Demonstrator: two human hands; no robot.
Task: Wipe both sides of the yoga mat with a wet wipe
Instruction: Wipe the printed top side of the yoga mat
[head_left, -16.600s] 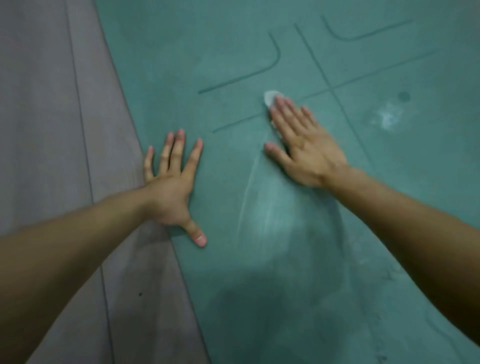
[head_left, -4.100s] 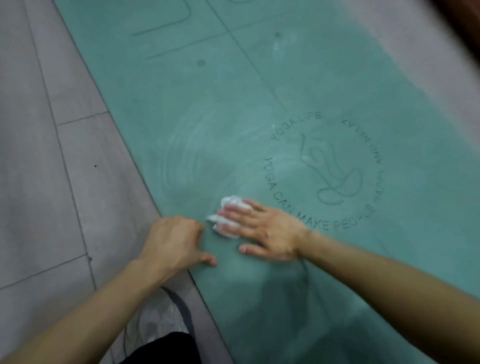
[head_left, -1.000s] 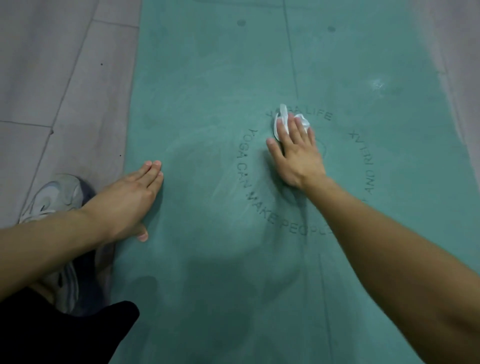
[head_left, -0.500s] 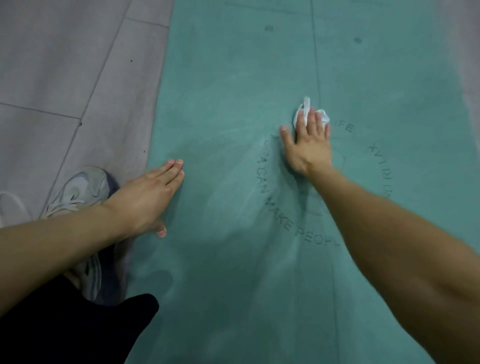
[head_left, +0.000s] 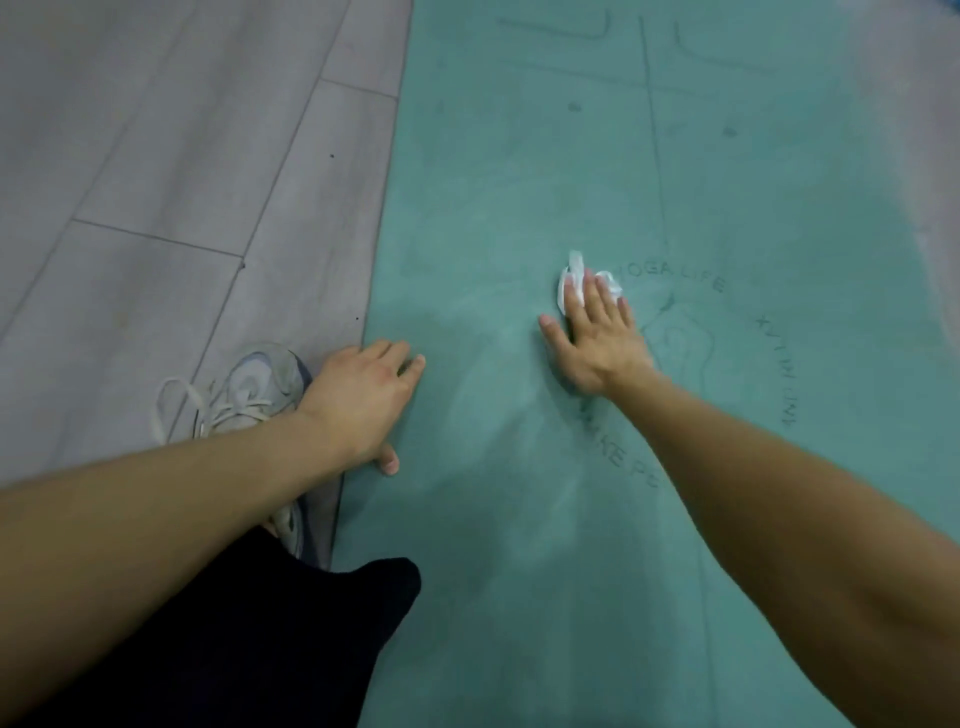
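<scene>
Mat (head_left: 649, 182) lay flat; right hand (head_left: 597, 338), fingers (head_left: 602, 296) straight, pressed the wipe (head_left: 569, 275) beside its logo (head_left: 680, 338). Left hand (head_left: 358, 400) braced, loosely curled; wipe might bunch, missing patches.

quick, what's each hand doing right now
Left hand: open, resting on the yoga mat edge, holding nothing.
Right hand: open, straight fingers pressing the wet wipe onto the mat.

Wet wipe (head_left: 571, 283) mostly hidden under fingers; printed lettering (head_left: 670, 270) partly covered by forearm.
</scene>
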